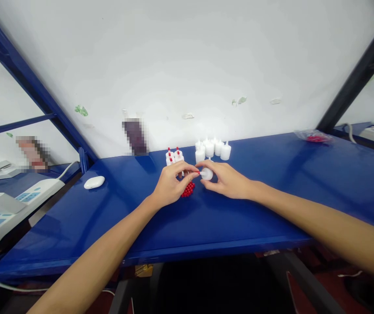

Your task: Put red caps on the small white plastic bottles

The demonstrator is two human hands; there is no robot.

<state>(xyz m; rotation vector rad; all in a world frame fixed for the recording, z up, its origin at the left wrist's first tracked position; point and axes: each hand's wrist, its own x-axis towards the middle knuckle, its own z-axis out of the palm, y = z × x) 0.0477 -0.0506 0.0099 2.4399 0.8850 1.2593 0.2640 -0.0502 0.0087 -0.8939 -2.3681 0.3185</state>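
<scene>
Blue bench [272, 209], white wall [190, 56] behind | your left hand [175, 181] pinches a red cap [198, 172] at the nozzle tip of a white bottle [208, 175]; your right hand [225, 179] curls round its body, over the bench | likely light, squeezable, slick: hold the wide body gently | your fingers partly cover the cap; its fit is unclear

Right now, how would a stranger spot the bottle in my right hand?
On the blue table, find the small red caps. Right of them, your right hand holds a white bottle. Unlike the upright bottles behind, its nozzle points sideways toward your left hand.
</scene>
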